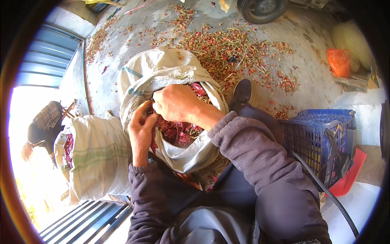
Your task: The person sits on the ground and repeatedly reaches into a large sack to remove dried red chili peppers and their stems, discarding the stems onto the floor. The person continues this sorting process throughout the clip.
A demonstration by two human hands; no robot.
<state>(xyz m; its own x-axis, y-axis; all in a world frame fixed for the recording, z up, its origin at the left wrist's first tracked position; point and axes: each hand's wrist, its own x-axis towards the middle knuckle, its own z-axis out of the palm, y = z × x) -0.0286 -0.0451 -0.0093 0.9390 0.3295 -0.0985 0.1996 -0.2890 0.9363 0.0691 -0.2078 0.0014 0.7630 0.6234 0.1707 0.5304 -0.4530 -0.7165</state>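
A white woven sack (189, 163) with a rolled-down rim stands between the person's legs, holding dried red chili peppers (182, 135). Over its left side, my left hand (141, 131) holds a dark red chili pepper (153, 143) between thumb and fingers; the pod hangs down beside the palm. My right hand (176, 105) is bent over the sack's opening, its fingertips meeting those of the left hand. Its fingers are curled in, and what they pinch is hidden behind the knuckles.
Chili stems and caps (225, 48) litter the concrete floor. At left lies a second full sack (97, 158); beyond it a person (47, 122) bends in the bright doorway. To the right are a blue plastic crate (313, 137), a cable (329, 195) and an orange bag (338, 63). A wheel (262, 9) stands behind.
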